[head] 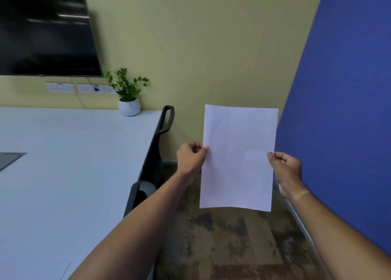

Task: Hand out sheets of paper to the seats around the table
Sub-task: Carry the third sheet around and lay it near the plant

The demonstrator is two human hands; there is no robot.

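Holding item: one white sheet (238,157), blank on the visible face, upright in portrait position, carried in the air to the right of the bench (69,174) and above the mottled brown floor (228,241). Whether it is a single sheet or several together cannot be told.

Left hand (191,158): grip narrow, thumb and curled fingers pinching the sheet's left edge a little above its middle.

Right hand (285,167): grip narrow, thumb on the front face and fingers curled behind, pinching the right edge at about mid-height. Both forearms bare, reaching forward.

Bench: white top, filling the left of the view; a grey recessed panel (9,159) at its far left edge.

Chair (156,150): black, tucked against the bench's right side, just left of the left hand.

Plant (127,91): green leaves in a round white pot, standing at the bench's back right corner against the wall.

Screen (46,30): dark, mounted on the yellow-green wall (201,47); white sockets (80,87) in a row beneath it, one with a cable plugged in.

Blue wall (342,110): right of the sheet, behind the right hand.
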